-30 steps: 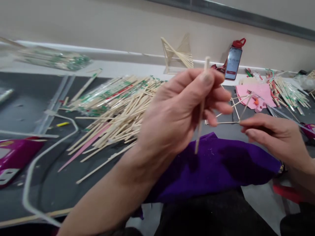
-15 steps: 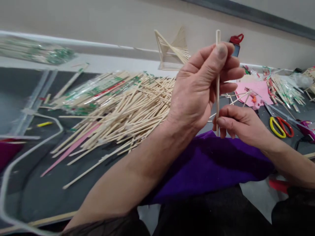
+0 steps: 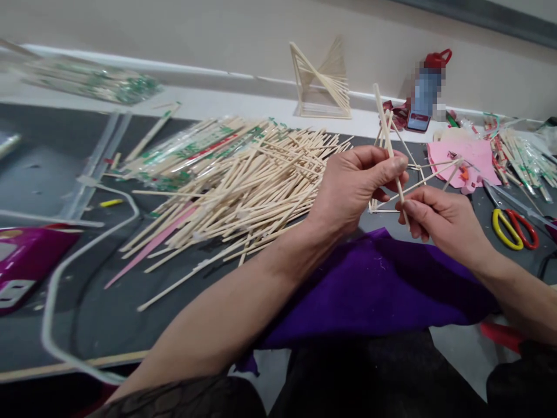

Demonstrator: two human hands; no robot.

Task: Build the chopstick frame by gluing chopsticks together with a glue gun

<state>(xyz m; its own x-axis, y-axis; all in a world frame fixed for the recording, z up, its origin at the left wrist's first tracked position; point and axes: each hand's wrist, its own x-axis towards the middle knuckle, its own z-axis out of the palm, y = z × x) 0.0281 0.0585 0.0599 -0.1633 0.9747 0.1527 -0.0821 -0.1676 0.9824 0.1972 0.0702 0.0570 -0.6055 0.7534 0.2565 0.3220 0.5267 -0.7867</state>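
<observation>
A pale wooden chopstick [image 3: 379,100] is held up at a slant in front of me, between both hands. My left hand [image 3: 348,183] pinches it around the middle with thumb and fingers. Lower down, my right hand [image 3: 448,223] grips it near its bottom end. Behind my hands, partly covered by them, stands a frame of joined thin sticks [image 3: 435,169] on the dark table. To the left of my left hand lies a large loose pile of chopsticks [image 3: 243,191]. Purple cloth [image 3: 369,290] spreads below both hands, over the table's front edge.
Wrapped chopsticks [image 3: 187,154] lie behind the pile. A stick model [image 3: 324,81] stands against the wall, with a bottle [image 3: 426,90] to its right. Scissors [image 3: 507,229] and pink paper [image 3: 483,162] lie right. Left are clear rods [image 3: 102,154], a white cord [image 3: 56,278] and a magenta device [image 3: 30,261].
Both hands have lowered the chopstick, and it has tipped from upright to leaning left at the top. My left hand has come down closer to my right. The view has shifted left.
</observation>
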